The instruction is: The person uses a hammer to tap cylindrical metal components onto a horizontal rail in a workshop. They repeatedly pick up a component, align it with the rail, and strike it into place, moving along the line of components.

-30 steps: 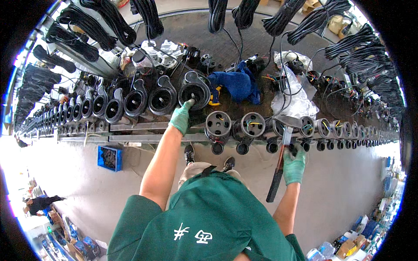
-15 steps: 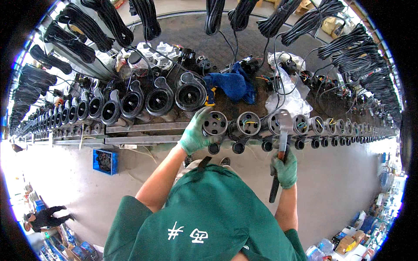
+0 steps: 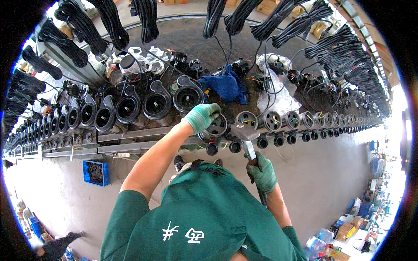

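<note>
Tabletop (image 3: 185, 37) beyond the hammer (image 3: 249, 148) bears blue cloth (image 3: 223, 87) and, seemingly, motors (image 3: 239, 66).

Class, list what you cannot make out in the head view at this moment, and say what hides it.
In the head view:
- Part of the round black housing's rim: covered by the left hand.
- The gripped stretch of the hammer's handle: hidden by the right hand.
- Whatever lies under the blue cloth: covered by its folds.
- Details of the farthest right housings: too small near the fisheye edge.
</note>
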`<state>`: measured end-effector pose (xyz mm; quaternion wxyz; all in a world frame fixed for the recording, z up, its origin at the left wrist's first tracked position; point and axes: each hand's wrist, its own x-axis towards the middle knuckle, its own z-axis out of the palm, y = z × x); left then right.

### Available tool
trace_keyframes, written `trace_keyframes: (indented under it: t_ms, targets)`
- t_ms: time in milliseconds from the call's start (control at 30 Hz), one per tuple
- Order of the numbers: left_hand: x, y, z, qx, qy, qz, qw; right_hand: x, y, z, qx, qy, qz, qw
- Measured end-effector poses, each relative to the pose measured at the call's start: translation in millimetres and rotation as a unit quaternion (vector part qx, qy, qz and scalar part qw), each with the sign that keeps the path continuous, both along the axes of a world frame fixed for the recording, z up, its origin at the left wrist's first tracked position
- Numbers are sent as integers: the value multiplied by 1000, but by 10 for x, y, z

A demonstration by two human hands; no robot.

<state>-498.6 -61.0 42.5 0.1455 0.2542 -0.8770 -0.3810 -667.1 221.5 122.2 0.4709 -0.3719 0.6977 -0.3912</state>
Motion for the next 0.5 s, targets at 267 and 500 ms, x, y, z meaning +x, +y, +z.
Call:
trace_keyframes:
  t_ms: [267,500]
  targets:
    - [289,309,-494,341,257,5,904,227,-172,181,44,70,9,997]
    - [232,524,-606,207,238,70,946,354,-456,311,-30,257,101,961]
